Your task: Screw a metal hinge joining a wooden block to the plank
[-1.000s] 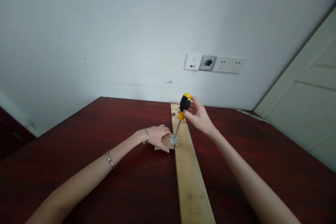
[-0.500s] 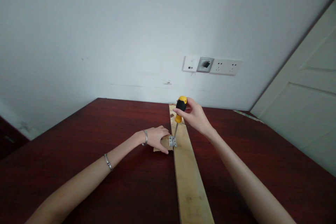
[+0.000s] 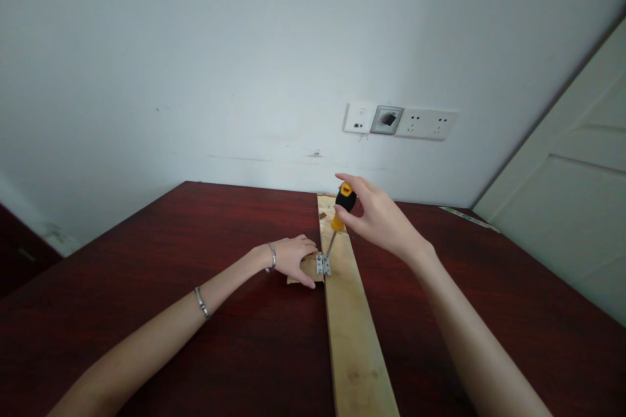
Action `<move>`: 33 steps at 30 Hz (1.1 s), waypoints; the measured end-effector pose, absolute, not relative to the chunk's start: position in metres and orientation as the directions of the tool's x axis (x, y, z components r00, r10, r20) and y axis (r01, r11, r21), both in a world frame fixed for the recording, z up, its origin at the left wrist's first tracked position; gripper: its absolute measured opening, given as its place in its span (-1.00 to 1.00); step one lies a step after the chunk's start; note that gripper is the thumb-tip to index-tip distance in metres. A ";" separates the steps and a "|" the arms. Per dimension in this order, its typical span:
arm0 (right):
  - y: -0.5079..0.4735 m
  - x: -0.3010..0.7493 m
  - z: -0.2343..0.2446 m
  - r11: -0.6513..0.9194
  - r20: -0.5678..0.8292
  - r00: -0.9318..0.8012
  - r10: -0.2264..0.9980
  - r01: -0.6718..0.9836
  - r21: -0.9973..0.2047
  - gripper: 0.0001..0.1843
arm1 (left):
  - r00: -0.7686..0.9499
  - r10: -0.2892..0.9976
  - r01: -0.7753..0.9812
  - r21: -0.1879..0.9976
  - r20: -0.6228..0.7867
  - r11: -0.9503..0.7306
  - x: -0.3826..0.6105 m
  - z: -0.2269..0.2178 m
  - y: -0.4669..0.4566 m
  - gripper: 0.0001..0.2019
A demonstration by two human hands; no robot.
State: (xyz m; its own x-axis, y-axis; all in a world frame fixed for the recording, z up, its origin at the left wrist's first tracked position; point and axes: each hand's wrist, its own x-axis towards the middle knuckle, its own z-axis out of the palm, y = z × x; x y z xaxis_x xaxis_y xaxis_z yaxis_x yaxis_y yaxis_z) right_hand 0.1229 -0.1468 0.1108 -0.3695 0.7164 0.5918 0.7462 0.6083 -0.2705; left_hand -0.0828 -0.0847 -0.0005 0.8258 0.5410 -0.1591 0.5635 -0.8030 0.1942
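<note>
My right hand (image 3: 372,214) holds a yellow-and-black screwdriver (image 3: 346,199) by its handle, thumb and fingers around it. The shaft slants down, its tip at the far right part of a small metal hinge (image 3: 323,265). One leaf of the hinge lies on a long wooden board (image 3: 349,326), the other on a short wooden piece (image 3: 309,267) butting against the board's left side. Over that short piece my left hand (image 3: 292,257) is closed, thumb along the near side and fingers across the far side. The screw under the tip is too small to make out.
The dark red tabletop (image 3: 235,339) meets a white wall (image 3: 220,65) at the back. Sockets (image 3: 426,124) sit on the wall, one with a black plug (image 3: 389,119). A thin printed strip (image 3: 469,218) lies by the white door (image 3: 577,189) at right.
My right hand has turned and shifted slightly right, its fingers lifting around the handle, and the screwdriver leans more to the right. The left hand stays on the short wooden piece.
</note>
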 end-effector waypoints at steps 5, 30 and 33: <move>-0.144 0.122 0.109 0.608 0.638 -0.332 0.695 0.745 -0.275 -0.54 | 0.823 0.547 0.568 0.196 -0.155 -0.799 -0.083 0.001 -0.086 -0.21; -0.144 0.119 0.109 0.659 0.672 -0.309 0.673 0.663 -0.355 -0.54 | 0.825 0.542 0.565 0.207 -0.159 -0.799 -0.082 0.002 -0.087 -0.25; -0.143 0.121 0.109 0.612 0.649 -0.281 0.707 0.702 -0.363 -0.56 | 0.827 0.540 0.563 0.209 -0.158 -0.800 -0.082 0.002 -0.087 -0.26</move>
State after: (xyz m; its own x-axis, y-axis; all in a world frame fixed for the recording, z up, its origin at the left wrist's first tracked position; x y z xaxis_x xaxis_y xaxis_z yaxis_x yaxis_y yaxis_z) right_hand 0.1207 -0.1435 0.1087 -0.2808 0.7068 0.6493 0.7024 0.6124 -0.3628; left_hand -0.0821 -0.0865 0.0016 0.8266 0.5400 -0.1584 0.5626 -0.8000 0.2086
